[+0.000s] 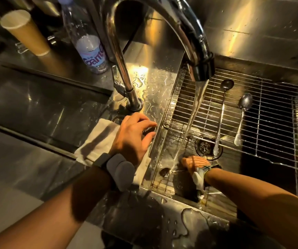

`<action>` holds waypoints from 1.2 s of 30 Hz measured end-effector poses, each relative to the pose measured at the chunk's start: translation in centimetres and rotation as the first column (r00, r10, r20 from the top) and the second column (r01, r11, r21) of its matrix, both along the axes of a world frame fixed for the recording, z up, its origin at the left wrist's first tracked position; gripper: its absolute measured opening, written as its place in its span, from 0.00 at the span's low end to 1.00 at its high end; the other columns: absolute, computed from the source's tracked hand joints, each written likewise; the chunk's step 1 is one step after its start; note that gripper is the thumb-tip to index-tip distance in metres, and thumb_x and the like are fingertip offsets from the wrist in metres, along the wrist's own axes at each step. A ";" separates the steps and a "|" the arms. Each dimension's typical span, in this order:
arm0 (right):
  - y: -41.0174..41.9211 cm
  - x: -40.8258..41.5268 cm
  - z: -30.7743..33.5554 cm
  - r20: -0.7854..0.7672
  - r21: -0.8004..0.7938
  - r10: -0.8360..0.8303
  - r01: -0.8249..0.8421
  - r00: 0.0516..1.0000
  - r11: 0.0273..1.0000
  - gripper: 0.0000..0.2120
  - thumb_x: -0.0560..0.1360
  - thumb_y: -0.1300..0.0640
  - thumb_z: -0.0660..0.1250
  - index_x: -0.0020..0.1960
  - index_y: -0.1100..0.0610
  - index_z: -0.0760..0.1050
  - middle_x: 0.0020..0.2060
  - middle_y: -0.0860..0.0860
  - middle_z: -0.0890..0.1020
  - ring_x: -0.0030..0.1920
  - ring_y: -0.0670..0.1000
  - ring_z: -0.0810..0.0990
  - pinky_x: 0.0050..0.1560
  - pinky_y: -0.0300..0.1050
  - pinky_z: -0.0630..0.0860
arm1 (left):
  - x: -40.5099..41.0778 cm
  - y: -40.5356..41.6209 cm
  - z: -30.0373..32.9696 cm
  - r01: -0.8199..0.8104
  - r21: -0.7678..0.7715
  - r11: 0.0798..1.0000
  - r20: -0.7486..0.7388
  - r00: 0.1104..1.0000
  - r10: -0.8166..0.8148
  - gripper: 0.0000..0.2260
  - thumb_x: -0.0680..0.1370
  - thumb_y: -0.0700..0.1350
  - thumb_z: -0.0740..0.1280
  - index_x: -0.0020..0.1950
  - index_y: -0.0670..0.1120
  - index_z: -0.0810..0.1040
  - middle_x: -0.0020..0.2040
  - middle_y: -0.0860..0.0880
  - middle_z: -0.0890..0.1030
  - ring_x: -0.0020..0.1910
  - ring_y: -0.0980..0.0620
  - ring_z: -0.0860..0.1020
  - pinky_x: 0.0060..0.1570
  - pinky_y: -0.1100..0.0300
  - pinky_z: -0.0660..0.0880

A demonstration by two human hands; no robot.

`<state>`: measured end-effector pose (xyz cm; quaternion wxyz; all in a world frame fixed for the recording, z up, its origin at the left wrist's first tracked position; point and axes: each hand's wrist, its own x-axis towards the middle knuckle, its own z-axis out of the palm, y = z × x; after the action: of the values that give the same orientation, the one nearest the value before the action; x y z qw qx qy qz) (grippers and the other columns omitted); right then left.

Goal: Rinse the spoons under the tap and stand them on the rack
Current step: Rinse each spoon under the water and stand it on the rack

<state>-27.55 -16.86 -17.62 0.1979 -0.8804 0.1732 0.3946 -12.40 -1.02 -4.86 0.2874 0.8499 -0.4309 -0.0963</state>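
Water runs from the curved steel tap [201,69] down into the sink [178,184]. Low in the sink, my right hand [195,164] grips the handle of a spoon [165,171], whose dark bowl lies in the stream. A wire rack [270,126] spans the sink's far half. Two spoons lie flat on it: a long dark-bowled spoon [222,114] and a shorter silver spoon [242,115] to its right. My left hand [134,135] rests on the sink's left edge, fingers spread, holding nothing.
A folded white cloth [98,141] lies under my left hand on the wet steel counter. At the back left stand a plastic water bottle [89,45] and a paper cup [26,33]. The drain [206,145] sits just beyond my right hand.
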 end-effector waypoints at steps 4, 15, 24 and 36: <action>0.4 -0.7 4.7 -0.103 -0.003 -0.134 0.134 0.986 0.991 0.15 0.79 0.61 0.58 0.46 0.76 0.70 0.46 0.73 0.73 0.44 0.52 0.77 0.35 0.25 0.71 | -0.2 -0.1 0.0 -0.019 -0.006 1.000 0.001 1.000 0.019 0.09 0.73 0.43 0.69 0.53 0.46 0.81 0.53 0.50 0.77 0.52 0.53 0.71 0.49 0.69 0.63; 0.0 -6.8 13.7 -0.016 0.676 -0.856 0.636 0.517 0.372 0.15 0.72 0.71 0.65 0.31 0.57 0.78 0.22 0.56 0.74 0.18 0.48 0.70 0.20 0.34 0.67 | -2.2 -1.8 2.5 0.061 0.126 0.990 -0.063 0.997 -0.053 0.10 0.75 0.55 0.65 0.52 0.54 0.81 0.48 0.53 0.82 0.51 0.51 0.74 0.55 0.57 0.67; 3.1 1.3 15.2 0.123 0.739 -0.980 0.644 0.157 0.196 0.12 0.71 0.72 0.68 0.33 0.59 0.77 0.27 0.50 0.80 0.27 0.45 0.77 0.25 0.31 0.72 | 0.5 -6.2 8.3 -0.218 -0.114 0.969 -0.268 0.946 0.181 0.02 0.73 0.40 0.69 0.45 0.42 0.79 0.38 0.53 0.76 0.37 0.56 0.74 0.40 0.63 0.72; 2.1 -2.7 16.8 -0.051 0.692 -0.978 0.713 0.204 0.113 0.08 0.71 0.69 0.66 0.37 0.63 0.83 0.21 0.48 0.79 0.22 0.45 0.72 0.22 0.35 0.69 | -0.3 -7.6 5.3 -0.123 0.146 0.982 -0.387 0.906 0.171 0.03 0.71 0.41 0.72 0.41 0.42 0.82 0.40 0.47 0.82 0.39 0.53 0.76 0.45 0.59 0.73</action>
<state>-30.26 -14.71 -0.85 0.6807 -0.5510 0.4821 0.0261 -12.75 -8.62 0.42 0.3246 0.8582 -0.2915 -0.2703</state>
